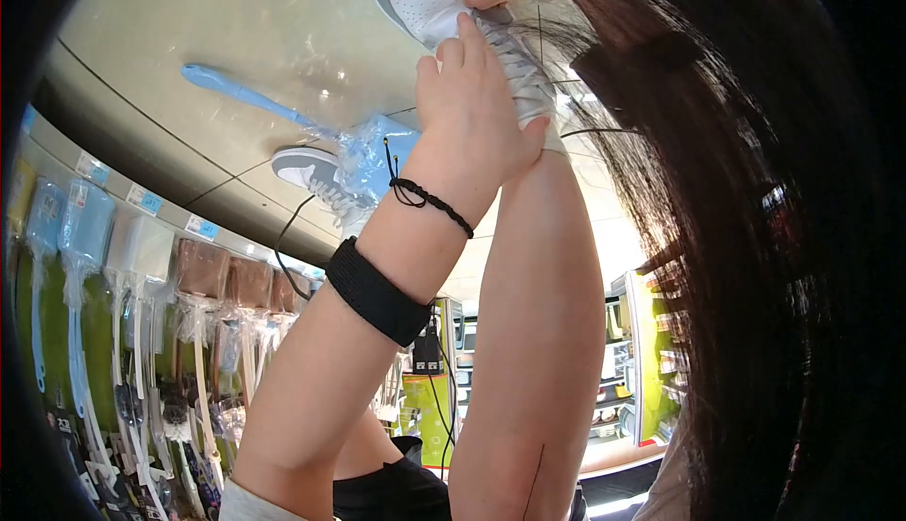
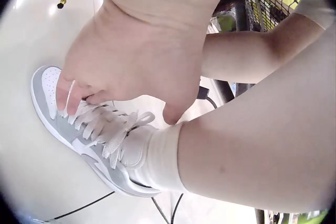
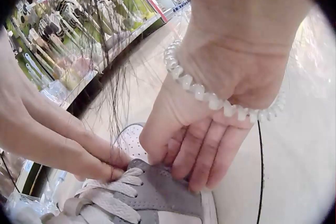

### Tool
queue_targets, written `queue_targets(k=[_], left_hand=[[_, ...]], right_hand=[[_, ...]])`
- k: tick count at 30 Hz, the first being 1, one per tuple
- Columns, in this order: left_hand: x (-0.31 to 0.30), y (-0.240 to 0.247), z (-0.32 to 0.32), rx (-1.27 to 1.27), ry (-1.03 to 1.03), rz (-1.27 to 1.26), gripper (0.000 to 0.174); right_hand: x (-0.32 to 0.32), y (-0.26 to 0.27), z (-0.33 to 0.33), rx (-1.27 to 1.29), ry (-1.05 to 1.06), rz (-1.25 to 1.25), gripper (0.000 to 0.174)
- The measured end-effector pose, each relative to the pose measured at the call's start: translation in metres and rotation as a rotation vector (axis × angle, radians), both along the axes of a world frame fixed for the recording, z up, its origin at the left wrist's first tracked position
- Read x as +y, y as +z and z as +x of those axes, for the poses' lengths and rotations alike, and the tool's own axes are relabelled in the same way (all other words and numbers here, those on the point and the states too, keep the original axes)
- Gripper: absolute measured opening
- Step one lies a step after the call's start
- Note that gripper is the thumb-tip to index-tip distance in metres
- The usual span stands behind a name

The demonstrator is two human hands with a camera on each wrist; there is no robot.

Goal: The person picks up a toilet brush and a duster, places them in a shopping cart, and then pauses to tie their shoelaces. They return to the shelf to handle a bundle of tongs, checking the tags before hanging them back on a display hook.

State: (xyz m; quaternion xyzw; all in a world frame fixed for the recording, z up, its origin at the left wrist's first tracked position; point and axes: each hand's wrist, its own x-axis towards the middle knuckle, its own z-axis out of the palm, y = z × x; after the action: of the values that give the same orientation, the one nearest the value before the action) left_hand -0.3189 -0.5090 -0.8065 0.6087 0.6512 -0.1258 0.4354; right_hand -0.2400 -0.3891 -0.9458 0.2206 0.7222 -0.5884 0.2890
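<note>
A white and grey sneaker with white shoelaces is on a foot in a white sock. My left hand lies over the laces, its fingers reaching toward the toe and its thumb spread apart by the ankle. In the right wrist view, left fingers touch the front laces. A thin white strand crosses a fingertip in the left wrist view. My right hand, with a clear coiled band at the wrist, bends its fingers onto the grey upper beside the toe; I cannot tell whether it pinches anything.
A blue long-handled item in clear plastic lies on the floor near the other sneaker. Packaged brushes hang on a shop rack along the left. A thin black cable runs nearby. Dark hair hangs along the right.
</note>
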Motion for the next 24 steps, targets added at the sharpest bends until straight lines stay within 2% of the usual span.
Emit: queue_targets(k=[3,5,7,8,11,14,18,20,24], left_hand=[[-0.004,-0.002,-0.005,0.009,0.021,0.007,0.073],[-0.004,-0.005,-0.014,-0.082,0.004,-0.017,0.076],[-0.002,-0.005,-0.021,-0.079,-0.038,-0.043,0.075],[0.000,-0.005,-0.024,-0.079,-0.083,-0.062,0.074],[0.007,0.001,-0.026,-0.101,-0.094,-0.073,0.076],[0.010,0.003,-0.018,-0.044,-0.119,-0.112,0.077],[0.006,0.000,-0.015,-0.028,-0.083,-0.164,0.079],[0.003,-0.006,-0.017,-0.054,-0.127,-0.200,0.087],[0.008,-0.001,-0.021,-0.088,-0.105,-0.178,0.084]], right_hand=[[-0.004,-0.005,0.001,-0.016,-0.016,-0.040,0.014],[-0.006,-0.008,0.003,-0.031,-0.022,-0.070,0.015],[-0.019,0.031,-0.018,-0.037,-0.026,-0.102,0.015],[-0.004,0.051,-0.034,-0.040,-0.029,-0.113,0.015],[0.004,0.066,-0.045,-0.057,-0.030,-0.139,0.016],[0.003,-0.011,-0.010,-0.059,-0.025,-0.136,0.017],[0.003,-0.009,-0.008,-0.058,-0.010,-0.112,0.016],[0.002,-0.007,-0.006,-0.061,-0.002,-0.102,0.016],[0.001,0.004,-0.012,-0.057,0.026,-0.082,0.015]])
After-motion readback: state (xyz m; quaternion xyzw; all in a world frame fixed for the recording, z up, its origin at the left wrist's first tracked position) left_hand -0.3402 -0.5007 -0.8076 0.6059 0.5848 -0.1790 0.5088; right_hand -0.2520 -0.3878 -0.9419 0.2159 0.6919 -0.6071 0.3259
